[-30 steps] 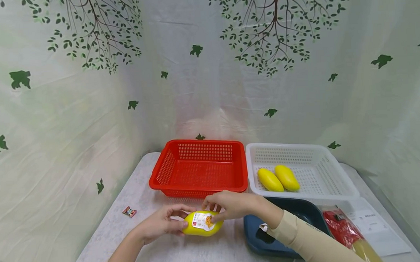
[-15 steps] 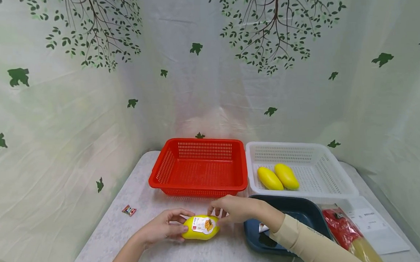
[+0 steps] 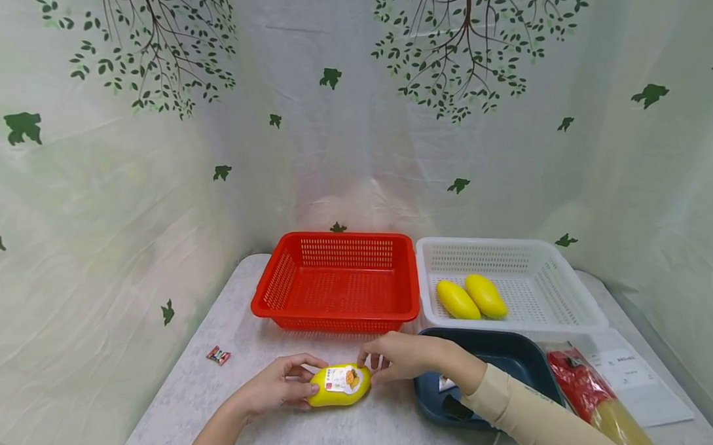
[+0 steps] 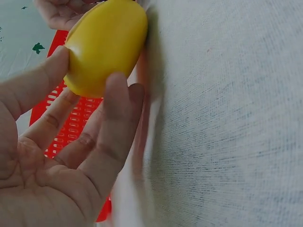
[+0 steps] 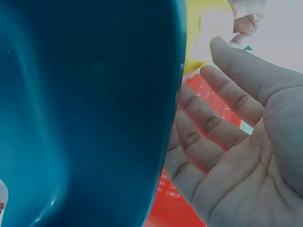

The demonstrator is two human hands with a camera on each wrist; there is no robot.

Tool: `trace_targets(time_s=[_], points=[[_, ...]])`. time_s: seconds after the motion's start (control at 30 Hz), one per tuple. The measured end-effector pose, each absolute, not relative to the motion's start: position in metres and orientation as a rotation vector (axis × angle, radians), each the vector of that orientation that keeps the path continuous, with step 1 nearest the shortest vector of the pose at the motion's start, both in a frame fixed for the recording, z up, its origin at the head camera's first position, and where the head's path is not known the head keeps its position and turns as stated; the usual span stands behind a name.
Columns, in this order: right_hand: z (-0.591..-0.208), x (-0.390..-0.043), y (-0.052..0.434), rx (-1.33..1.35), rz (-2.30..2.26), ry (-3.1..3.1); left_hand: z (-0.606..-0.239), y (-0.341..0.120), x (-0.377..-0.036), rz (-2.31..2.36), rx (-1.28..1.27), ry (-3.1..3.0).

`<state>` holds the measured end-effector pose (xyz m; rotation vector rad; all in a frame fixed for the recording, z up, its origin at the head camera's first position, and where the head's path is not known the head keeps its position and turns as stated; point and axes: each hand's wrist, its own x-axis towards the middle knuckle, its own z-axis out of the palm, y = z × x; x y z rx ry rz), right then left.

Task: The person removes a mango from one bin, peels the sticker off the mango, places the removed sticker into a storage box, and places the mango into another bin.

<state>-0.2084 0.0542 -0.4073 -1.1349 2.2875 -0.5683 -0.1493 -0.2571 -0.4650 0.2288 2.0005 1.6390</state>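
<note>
A yellow mango (image 3: 338, 385) with a white label on its upper side lies between my two hands, low over the table. My left hand (image 3: 288, 382) holds its left end, thumb on the near side and fingertips around the rest. In the left wrist view, the mango's bare side (image 4: 109, 47) sits at the fingertips. At the right end, my right hand (image 3: 399, 357) has its thumb and fingertips around the tip. In the right wrist view, that thumb overlaps the label, and the dark blue tray's wall hides part of the mango (image 5: 193, 42).
A red basket (image 3: 342, 321) stands behind the hands. Beside it, a white basket (image 3: 546, 262) contains two yellow mangoes (image 3: 485, 296). The dark blue tray (image 3: 484, 336) lies under my right forearm. A red and clear packet (image 3: 580, 385) lies on white paper (image 3: 639, 383); a small wrapped candy (image 3: 218, 355) is at left.
My right thumb has come off the label's face to the mango's right end. The mango has shifted slightly left and turned a little. My left hand keeps its hold.
</note>
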Motion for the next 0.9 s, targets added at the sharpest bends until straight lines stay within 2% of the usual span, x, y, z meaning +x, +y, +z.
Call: trace_targets(time_s=[0.9], points=[[-0.404, -0.196, 0.061, -1.006, -0.769, 2.301, -0.464, -0.238, -0.123, 1.506, 0.231, 2.134]])
